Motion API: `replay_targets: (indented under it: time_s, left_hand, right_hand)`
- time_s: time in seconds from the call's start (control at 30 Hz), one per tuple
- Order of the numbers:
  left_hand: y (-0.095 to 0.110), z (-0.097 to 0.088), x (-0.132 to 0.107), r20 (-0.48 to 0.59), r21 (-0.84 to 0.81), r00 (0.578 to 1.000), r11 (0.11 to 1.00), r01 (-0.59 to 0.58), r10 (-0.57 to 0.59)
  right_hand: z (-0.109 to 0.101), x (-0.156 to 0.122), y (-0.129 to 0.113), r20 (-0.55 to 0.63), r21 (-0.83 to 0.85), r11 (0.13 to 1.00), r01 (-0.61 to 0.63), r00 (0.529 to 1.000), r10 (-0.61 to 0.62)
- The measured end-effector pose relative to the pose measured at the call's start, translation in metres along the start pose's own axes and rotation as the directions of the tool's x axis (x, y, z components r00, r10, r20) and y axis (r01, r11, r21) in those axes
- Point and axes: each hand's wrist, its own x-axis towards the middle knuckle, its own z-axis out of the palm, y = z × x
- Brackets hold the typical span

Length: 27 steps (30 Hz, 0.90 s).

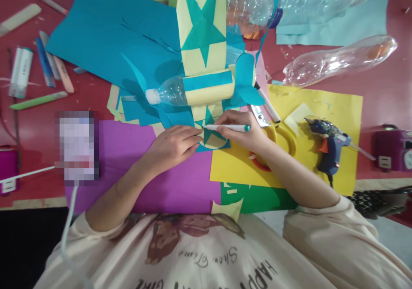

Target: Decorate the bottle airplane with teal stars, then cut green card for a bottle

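In my right hand (242,128) is a white marker (230,128) with a green end, its tip touching the near wing of a bottle plane. That plane has a clear plastic bottle (172,91) for a body, wrapped in pale yellow and blue paper. A white cap (152,96) sits at its left end and blue tail fins (246,80) at the right. Its far pale yellow wing (189,61) bears a green star (204,27); another green star (210,130) is on the near wing. My left hand (177,145) lies flat, fingers extended, at that wing's left edge.
A glue gun (333,147) and yellow-handled scissors (285,138) lie on yellow paper (238,168) at the right. Purple paper (125,156) is nearest me. Clear bottles (341,63) lie at the back right. Several markers (21,72) are at the left, near a blurred phone (77,145) with a cable.
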Motion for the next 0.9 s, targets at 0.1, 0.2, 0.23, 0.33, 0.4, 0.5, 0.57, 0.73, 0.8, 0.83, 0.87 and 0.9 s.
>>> replay_targets:
  time_s: [0.1,0.2,0.23,0.33,0.4,0.5,0.57,0.73,0.8,0.83,0.87,0.9]
  left_hand:
    - [-0.0003,-0.0006,0.0,0.019,0.003,1.0,1.0,0.009,-0.009]
    - [-0.0002,-0.0006,-0.0003,0.04,0.016,0.999,1.0,0.022,-0.023]
    - [-0.0002,-0.0004,-0.0004,0.042,0.021,0.999,1.0,0.022,-0.023]
    - [-0.0001,0.0002,-0.0004,0.037,0.029,0.999,0.999,0.017,-0.018]
    - [-0.0002,0.0004,-0.0003,0.021,0.028,1.0,1.0,0.006,-0.006]
    - [-0.0005,0.0005,-0.0002,0.004,0.022,1.0,1.0,-0.003,0.003]
    - [-0.0007,0.0004,-0.0001,0.008,0.011,1.0,1.0,0.006,-0.006]
    - [-0.0007,-0.0001,0.0002,0.031,-0.014,0.999,1.0,0.021,-0.021]
    - [-0.0006,-0.0004,0.0003,0.03,-0.011,0.999,1.0,0.017,-0.017]
    - [-0.0006,-0.0004,0.0003,0.025,-0.006,1.0,1.0,0.012,-0.012]
    - [-0.0005,-0.0005,0.0003,0.018,0.0,1.0,1.0,0.008,-0.008]
    - [-0.0005,-0.0005,0.0003,0.01,0.007,1.0,1.0,0.002,-0.002]
  right_hand:
    - [0.0014,-0.0002,0.0,-0.046,-0.004,1.0,-0.009,0.999,0.009]
    - [0.003,0.0,-0.0009,-0.079,0.003,1.0,-0.028,0.996,0.028]
    - [0.0034,0.0001,-0.0014,-0.084,0.007,0.999,-0.037,0.996,0.038]
    - [0.004,0.0005,-0.0028,-0.091,0.003,0.998,-0.061,0.994,0.061]
    - [0.0037,0.0004,-0.0032,-0.083,-0.006,0.998,-0.066,0.994,0.065]
    - [0.0024,-0.0001,-0.0027,-0.063,-0.005,0.999,-0.046,0.997,0.045]
    - [0.001,-0.0005,-0.0022,-0.043,-0.01,0.999,-0.033,0.999,0.033]
    - [-0.0021,-0.0009,-0.0023,0.015,-0.027,0.999,-0.042,0.999,0.043]
    - [-0.0024,-0.0007,-0.0025,0.017,-0.027,0.999,-0.042,0.999,0.043]
    - [-0.0023,-0.0006,-0.0024,0.011,-0.026,0.999,-0.041,0.999,0.041]
    - [-0.002,-0.0004,-0.0021,0.001,-0.025,0.999,-0.038,0.999,0.038]
    - [-0.0014,-0.0003,-0.0018,-0.013,-0.021,0.999,-0.032,0.999,0.032]
